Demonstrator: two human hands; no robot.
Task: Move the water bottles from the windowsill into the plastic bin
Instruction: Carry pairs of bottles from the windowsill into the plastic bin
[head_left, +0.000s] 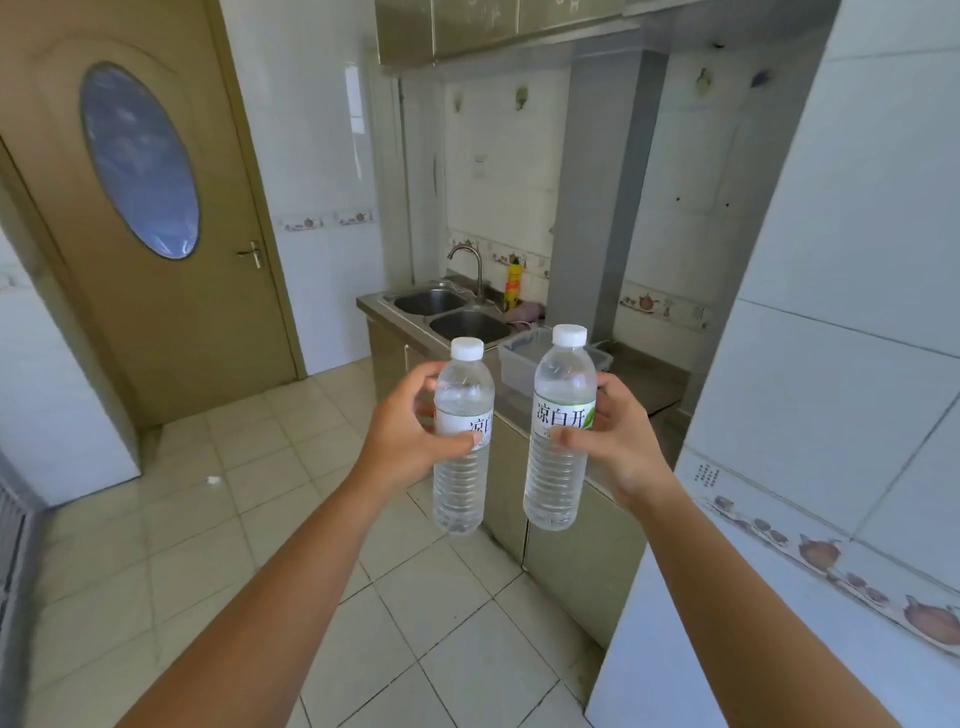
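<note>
I hold two clear water bottles upright in front of me, each with a white cap and a white-green label. My left hand (402, 423) grips the left bottle (462, 488) around its label. My right hand (621, 431) grips the right bottle (558, 478) the same way. Behind the bottles, a clear plastic bin (519, 358) sits on the kitchen counter, partly hidden by the right bottle. The windowsill is out of view.
A steel double sink (449, 312) with a faucet (467, 260) lies left of the bin, with a yellow bottle (513, 286) and a pink cloth (524, 314) behind it. A wooden door (156, 234) stands left. A white tiled wall (831, 415) juts in at right. The floor (260, 519) is tiled.
</note>
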